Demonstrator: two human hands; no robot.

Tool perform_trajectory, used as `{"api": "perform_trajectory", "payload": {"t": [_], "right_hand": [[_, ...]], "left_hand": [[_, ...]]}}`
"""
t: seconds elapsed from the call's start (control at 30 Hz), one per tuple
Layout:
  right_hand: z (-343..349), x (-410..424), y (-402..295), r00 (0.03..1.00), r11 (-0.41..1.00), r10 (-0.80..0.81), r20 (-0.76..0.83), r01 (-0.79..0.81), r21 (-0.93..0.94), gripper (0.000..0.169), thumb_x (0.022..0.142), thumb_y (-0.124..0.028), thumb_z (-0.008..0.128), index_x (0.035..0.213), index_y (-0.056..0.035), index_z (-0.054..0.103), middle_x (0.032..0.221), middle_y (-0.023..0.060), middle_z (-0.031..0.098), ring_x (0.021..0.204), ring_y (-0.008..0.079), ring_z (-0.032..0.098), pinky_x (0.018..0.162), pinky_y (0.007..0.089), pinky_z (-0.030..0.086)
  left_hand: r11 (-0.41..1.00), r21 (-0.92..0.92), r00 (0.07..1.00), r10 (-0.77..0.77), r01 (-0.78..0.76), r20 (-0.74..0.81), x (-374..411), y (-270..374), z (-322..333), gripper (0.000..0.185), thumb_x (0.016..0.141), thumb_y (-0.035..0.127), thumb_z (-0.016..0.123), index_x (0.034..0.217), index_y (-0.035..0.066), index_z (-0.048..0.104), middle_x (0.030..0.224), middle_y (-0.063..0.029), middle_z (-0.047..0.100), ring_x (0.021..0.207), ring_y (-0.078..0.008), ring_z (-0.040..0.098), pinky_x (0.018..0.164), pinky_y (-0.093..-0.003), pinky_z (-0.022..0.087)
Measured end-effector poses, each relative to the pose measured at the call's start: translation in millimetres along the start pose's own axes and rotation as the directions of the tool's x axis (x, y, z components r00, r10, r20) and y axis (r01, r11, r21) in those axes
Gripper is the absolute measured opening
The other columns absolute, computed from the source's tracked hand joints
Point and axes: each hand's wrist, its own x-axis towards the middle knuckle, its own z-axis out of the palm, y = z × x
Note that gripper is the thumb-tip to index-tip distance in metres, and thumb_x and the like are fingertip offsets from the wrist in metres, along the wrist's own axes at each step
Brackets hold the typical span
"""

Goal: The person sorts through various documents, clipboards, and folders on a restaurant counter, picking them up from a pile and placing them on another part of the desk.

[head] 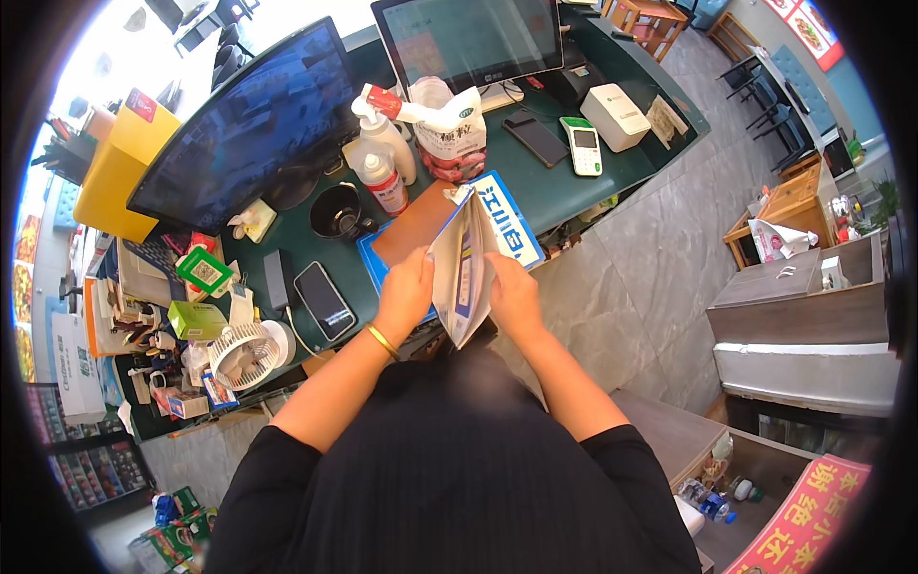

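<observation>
Both my hands grip a thin, upright paper folder or bag (448, 283), held by its two sides over the counter's front edge. Its top gapes slightly, and printed sheets or panels with blue and yellow marks show inside; I cannot tell which. My left hand (406, 293), with a gold bangle at the wrist, clasps the left side. On the right side, the thumb and fingers of my right hand (515, 295) pinch the edge. Beneath it on the counter lie a brown flat cover (410, 231) and a blue-and-white printed board (510, 219).
The green counter (531, 194) bears a black mug (336, 214), pump bottles (388, 185), a printed bag (452, 140), a smartphone (325, 301), a dark handheld device (536, 138) and a card terminal (584, 149). Monitors (251, 129) stand behind; a small fan (244, 357) sits left.
</observation>
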Motion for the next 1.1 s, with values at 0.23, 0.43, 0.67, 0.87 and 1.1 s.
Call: {"api": "perform_trajectory", "payload": {"t": [0.23, 0.43, 0.67, 0.87, 1.1], "right_hand": [[-12.2, 7.9, -33.3, 0.931, 0.918, 0.347, 0.116, -0.313, -0.242, 0.029, 0.081, -0.022, 0.062, 0.1, 0.0, 0.062, 0.1, 0.0188, 0.064, 0.09, 0.0358, 0.062, 0.079, 0.0407, 0.05], [-14.2, 6.1, -2.8, 0.815, 0.778, 0.478, 0.327, -0.565, 0.273, 0.02, 0.081, -0.014, 0.065, 0.096, -0.0002, 0.064, 0.092, 0.0116, 0.068, 0.079, 0.0235, 0.064, 0.072, 0.0301, 0.05], [-34.9, -8.6, 0.1, 0.764, 0.288, 0.443, 0.469, -0.617, 0.733, 0.017, 0.083, 0.0, 0.062, 0.1, -0.0017, 0.064, 0.089, 0.0031, 0.065, 0.074, 0.0096, 0.06, 0.066, 0.0243, 0.051], [-40.0, -15.2, 12.6, 0.729, 0.302, 0.49, 0.478, -0.656, 0.691, 0.01, 0.081, 0.002, 0.064, 0.091, -0.0002, 0.065, 0.082, 0.0042, 0.066, 0.068, 0.0096, 0.061, 0.062, 0.025, 0.051], [-47.7, -14.1, 8.5, 0.78, 0.247, 0.496, 0.381, -0.547, 0.8, 0.03, 0.08, 0.002, 0.064, 0.109, -0.0017, 0.056, 0.095, 0.0054, 0.064, 0.076, 0.0106, 0.06, 0.069, 0.0252, 0.052]], "left_hand": [[0.982, -0.144, 0.977, -0.091, 0.12, 0.192, 0.5, 8.0, -3.0, 0.037, 0.091, 0.028, 0.055, 0.114, 0.0, 0.058, 0.093, -0.0228, 0.065, 0.088, -0.0378, 0.063, 0.076, -0.0402, 0.05], [0.96, -0.259, 0.992, -0.085, 0.107, 0.096, -0.2, -17.8, 12.6, 0.048, 0.093, 0.03, 0.055, 0.127, -0.005, 0.047, 0.106, -0.0137, 0.062, 0.091, -0.0175, 0.061, 0.076, -0.0287, 0.049], [0.669, -0.596, 0.887, -0.424, 0.444, 0.185, -7.3, -32.5, -7.0, 0.019, 0.095, 0.02, 0.053, 0.094, 0.002, 0.059, 0.08, -0.0017, 0.06, 0.069, -0.0082, 0.055, 0.063, -0.0238, 0.046], [0.617, -0.652, 0.882, -0.432, 0.441, 0.187, -4.0, -23.6, -16.1, 0.019, 0.095, 0.018, 0.052, 0.087, 0.003, 0.061, 0.076, -0.0012, 0.061, 0.064, -0.0079, 0.054, 0.061, -0.023, 0.045], [0.477, -0.731, 0.854, -0.435, 0.488, 0.286, -2.3, -4.9, -11.7, 0.021, 0.097, 0.018, 0.047, 0.091, 0.002, 0.06, 0.075, -0.0021, 0.061, 0.063, -0.0095, 0.055, 0.06, -0.0243, 0.047]]}}
